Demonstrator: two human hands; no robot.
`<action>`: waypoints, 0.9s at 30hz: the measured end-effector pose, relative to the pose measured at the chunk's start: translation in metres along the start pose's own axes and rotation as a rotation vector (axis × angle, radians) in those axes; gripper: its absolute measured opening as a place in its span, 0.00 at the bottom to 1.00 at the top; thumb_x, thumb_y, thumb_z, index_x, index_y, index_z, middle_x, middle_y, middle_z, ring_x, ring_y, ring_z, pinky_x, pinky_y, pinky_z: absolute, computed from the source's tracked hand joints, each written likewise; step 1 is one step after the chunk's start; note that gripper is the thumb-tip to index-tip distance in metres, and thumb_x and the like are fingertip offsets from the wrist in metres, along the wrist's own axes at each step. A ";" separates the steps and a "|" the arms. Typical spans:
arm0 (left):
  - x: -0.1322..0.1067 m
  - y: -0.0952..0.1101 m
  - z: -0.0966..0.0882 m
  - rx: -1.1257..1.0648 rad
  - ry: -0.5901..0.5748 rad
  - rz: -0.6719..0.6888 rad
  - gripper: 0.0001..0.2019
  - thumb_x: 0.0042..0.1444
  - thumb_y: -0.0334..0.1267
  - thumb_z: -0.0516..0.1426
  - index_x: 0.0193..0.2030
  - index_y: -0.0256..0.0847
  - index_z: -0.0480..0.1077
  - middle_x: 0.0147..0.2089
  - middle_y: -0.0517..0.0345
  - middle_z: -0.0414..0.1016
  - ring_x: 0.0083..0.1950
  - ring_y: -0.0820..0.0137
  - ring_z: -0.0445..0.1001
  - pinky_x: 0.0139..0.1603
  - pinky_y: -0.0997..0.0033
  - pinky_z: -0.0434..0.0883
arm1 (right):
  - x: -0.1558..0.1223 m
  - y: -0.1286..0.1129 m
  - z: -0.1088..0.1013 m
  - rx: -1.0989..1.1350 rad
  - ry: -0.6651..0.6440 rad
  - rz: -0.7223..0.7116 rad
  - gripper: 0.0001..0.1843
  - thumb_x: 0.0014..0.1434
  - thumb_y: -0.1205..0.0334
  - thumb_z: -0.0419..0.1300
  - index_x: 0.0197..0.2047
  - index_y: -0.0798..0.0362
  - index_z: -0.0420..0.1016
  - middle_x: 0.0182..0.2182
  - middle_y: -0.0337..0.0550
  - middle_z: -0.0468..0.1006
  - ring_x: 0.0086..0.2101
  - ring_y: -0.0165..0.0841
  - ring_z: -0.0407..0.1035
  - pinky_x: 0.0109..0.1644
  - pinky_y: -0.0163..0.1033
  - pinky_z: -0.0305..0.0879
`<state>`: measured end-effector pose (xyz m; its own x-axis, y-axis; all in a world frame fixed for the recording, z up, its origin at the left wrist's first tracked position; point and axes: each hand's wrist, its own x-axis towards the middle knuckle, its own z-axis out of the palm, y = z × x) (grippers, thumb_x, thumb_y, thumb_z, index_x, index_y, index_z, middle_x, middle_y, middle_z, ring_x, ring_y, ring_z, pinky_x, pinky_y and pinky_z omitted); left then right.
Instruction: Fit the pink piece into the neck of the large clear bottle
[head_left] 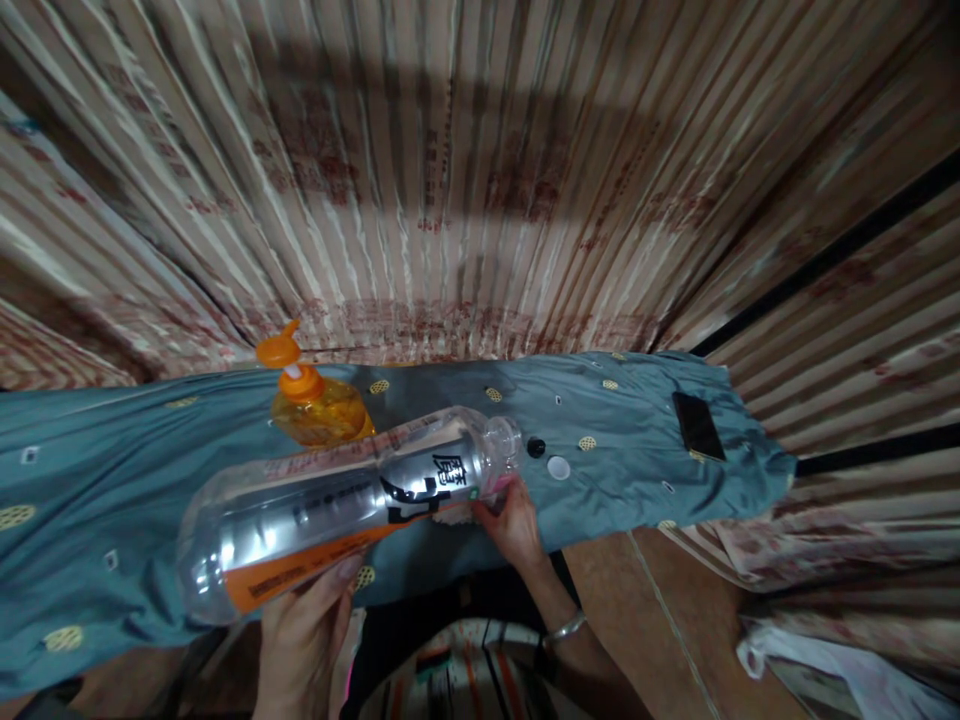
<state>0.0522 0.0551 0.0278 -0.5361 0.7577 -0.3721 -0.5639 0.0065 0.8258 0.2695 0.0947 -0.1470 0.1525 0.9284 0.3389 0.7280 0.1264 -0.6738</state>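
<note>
A large clear plastic bottle [330, 500], with a silver and orange label and dark lettering, lies tilted across the middle of the view. Its uncapped neck points right. From below, my left hand [307, 610] is closed round its wide lower part. My right hand [514, 525] is closed just under the neck, pinching something pinkish [501, 487] that the bottle partly covers; its kind is unclear. Behind the bottle stands a pump bottle [321, 412] of yellow liquid with an orange pump head. Right of the neck lie a small black cap [535, 447] and a white disc [558, 467].
A blue-green cloth [637, 490] with pineapple prints covers the narrow table. A black phone [698, 426] lies towards its right end. Patterned curtains [465, 200] hang behind and to the sides. At lower right is a white plastic bag [825, 660] near the tiled floor [637, 620].
</note>
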 end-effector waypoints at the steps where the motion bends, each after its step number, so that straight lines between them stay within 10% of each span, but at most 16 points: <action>1: 0.000 0.000 0.000 -0.002 0.009 -0.007 0.17 0.19 0.23 0.69 0.21 0.43 0.77 0.26 0.60 0.81 0.28 0.61 0.81 0.31 0.69 0.81 | 0.001 -0.001 -0.002 0.009 -0.006 0.006 0.21 0.61 0.44 0.61 0.47 0.52 0.68 0.38 0.51 0.79 0.40 0.45 0.77 0.43 0.48 0.76; 27: 0.006 -0.001 -0.009 0.062 0.050 -0.047 0.15 0.18 0.30 0.73 0.16 0.43 0.74 0.25 0.59 0.80 0.27 0.62 0.81 0.34 0.68 0.81 | 0.002 -0.004 0.001 0.121 -0.032 0.151 0.26 0.53 0.45 0.69 0.47 0.53 0.71 0.38 0.53 0.81 0.41 0.48 0.79 0.41 0.48 0.77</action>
<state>0.0445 0.0537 0.0208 -0.5418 0.7218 -0.4306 -0.5504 0.0825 0.8308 0.2656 0.0967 -0.1443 0.2311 0.9503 0.2084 0.6127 0.0242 -0.7900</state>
